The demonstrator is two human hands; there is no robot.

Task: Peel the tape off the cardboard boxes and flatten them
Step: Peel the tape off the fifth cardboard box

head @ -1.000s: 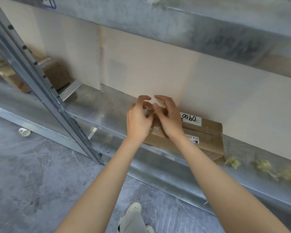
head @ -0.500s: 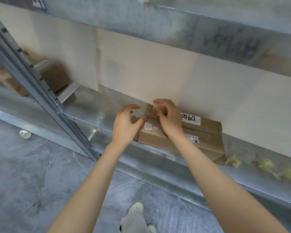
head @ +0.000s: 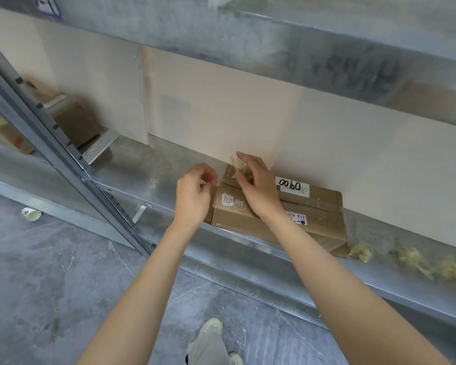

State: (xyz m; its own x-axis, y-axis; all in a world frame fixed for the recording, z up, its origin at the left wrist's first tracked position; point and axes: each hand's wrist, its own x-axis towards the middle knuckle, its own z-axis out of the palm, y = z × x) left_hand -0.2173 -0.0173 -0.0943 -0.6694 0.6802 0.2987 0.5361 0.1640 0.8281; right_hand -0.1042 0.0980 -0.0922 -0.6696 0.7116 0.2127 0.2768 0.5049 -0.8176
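A flat brown cardboard box (head: 319,217) with white labels lies on the metal shelf (head: 148,177) against the back wall. My right hand (head: 256,185) hovers over the box's left end and pinches a crumpled wad of clear tape (head: 238,164) between thumb and fingers. My left hand (head: 195,193) is just left of the box, its fingers curled and thumb meeting fingertips; whether a scrap of tape is between them cannot be told.
Three yellowish crumpled tape wads (head: 408,255) lie on the shelf to the right of the box. Another brown box (head: 74,122) sits on the shelf at far left behind a slanted steel upright (head: 63,154). A paper cup (head: 31,214) lies on the grey floor.
My left hand lifted off the box's left end and curled its fingers. My right hand raised the tape wad slightly off the box.
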